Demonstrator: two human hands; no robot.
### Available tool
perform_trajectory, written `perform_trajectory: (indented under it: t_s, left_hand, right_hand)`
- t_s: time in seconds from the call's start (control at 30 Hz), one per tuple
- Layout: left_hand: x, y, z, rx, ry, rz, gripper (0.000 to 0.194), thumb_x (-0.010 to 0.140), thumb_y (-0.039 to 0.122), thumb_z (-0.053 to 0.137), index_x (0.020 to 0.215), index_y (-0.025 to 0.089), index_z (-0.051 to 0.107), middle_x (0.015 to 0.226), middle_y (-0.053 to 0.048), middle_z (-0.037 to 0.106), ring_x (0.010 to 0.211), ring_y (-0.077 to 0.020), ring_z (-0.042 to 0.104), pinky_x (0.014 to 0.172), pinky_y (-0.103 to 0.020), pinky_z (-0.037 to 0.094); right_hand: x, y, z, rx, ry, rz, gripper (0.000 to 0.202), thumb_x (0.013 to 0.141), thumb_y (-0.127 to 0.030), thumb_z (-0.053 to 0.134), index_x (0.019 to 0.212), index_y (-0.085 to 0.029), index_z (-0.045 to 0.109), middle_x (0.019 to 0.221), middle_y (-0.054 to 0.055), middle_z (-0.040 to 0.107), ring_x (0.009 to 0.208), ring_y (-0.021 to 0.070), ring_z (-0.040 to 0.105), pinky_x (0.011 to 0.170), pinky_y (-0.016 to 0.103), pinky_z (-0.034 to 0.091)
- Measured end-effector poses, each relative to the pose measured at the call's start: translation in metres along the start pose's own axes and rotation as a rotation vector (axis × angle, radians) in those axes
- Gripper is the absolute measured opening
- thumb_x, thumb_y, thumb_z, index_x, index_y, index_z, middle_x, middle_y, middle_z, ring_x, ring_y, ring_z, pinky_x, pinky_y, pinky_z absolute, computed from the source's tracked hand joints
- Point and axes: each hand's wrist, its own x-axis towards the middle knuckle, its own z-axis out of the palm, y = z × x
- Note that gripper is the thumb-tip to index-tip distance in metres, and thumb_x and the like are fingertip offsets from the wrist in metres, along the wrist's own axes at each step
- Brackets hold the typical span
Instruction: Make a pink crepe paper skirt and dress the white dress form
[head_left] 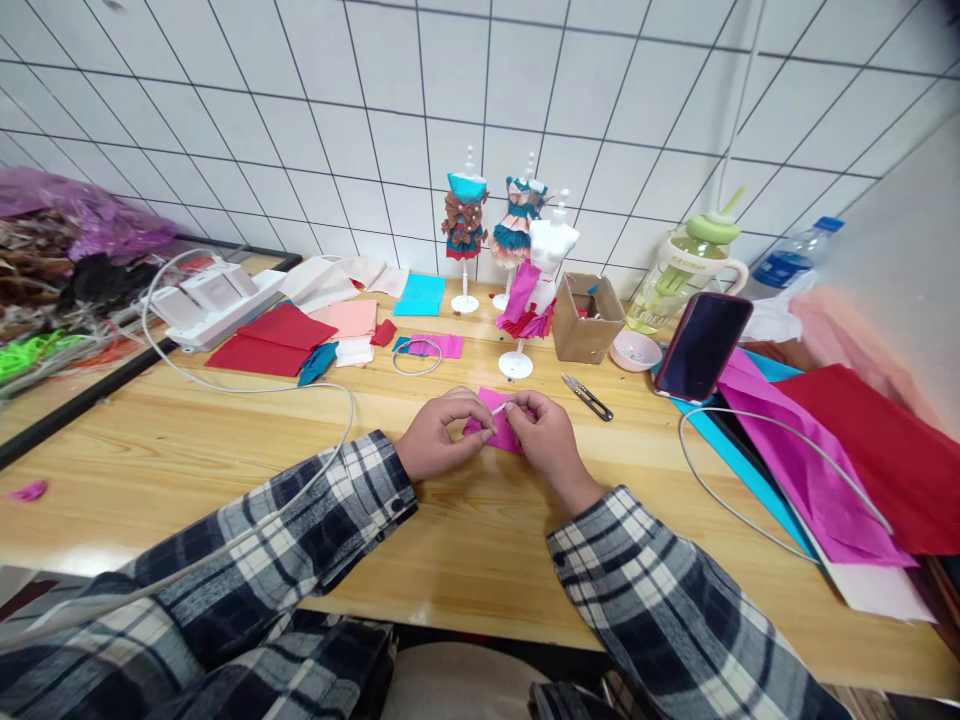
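Both my hands meet over a small magenta piece [504, 432] on the wooden table. My left hand [448, 432] is at its left side, thumb and fingertips pressed together; what lies between them is too small to tell. From the right, my right hand [546, 432] pinches a thin white strip [499, 408] between thumb and finger, and the strip points toward my left fingertips. Just beyond stands a small white dress form [551, 250] with magenta and red material on it. Black-handled snips [589, 397] lie to the right of my right hand.
Two dressed forms [465, 215] stand at the back. A cardboard box [589, 318], pink bowl [635, 351], phone [703, 345] and bottles are at right, beside coloured sheets [817, 450]. Red fabric [270, 338], a power strip [217, 303] and a looping white cable [349, 395] occupy the left.
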Motion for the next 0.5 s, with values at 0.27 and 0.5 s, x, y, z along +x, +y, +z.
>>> perform_trajectory:
  t_s: [0.27, 0.5]
  left_hand:
    - [-0.003, -0.003, 0.006, -0.071, -0.021, -0.052, 0.007, 0.079, 0.019, 0.059, 0.078, 0.016, 0.065, 0.080, -0.005, 0.067, 0.074, -0.0141, 0.060, 0.072, -0.027, 0.049]
    - [-0.005, -0.008, 0.013, 0.067, -0.036, -0.101, 0.009, 0.075, 0.014, 0.058, 0.078, 0.019, 0.066, 0.081, -0.002, 0.069, 0.076, -0.0140, 0.063, 0.073, -0.026, 0.048]
  right_hand:
    - [0.038, -0.025, -0.054, -0.103, 0.323, -0.166, 0.028, 0.077, -0.039, 0.056, 0.089, -0.016, 0.067, 0.076, 0.003, 0.066, 0.052, 0.0130, 0.050, 0.049, 0.025, 0.040]
    - [0.117, -0.048, -0.109, -0.650, 0.593, -0.194, 0.026, 0.080, -0.036, 0.056, 0.091, -0.020, 0.074, 0.086, 0.007, 0.073, 0.075, 0.0202, 0.063, 0.066, 0.029, 0.044]
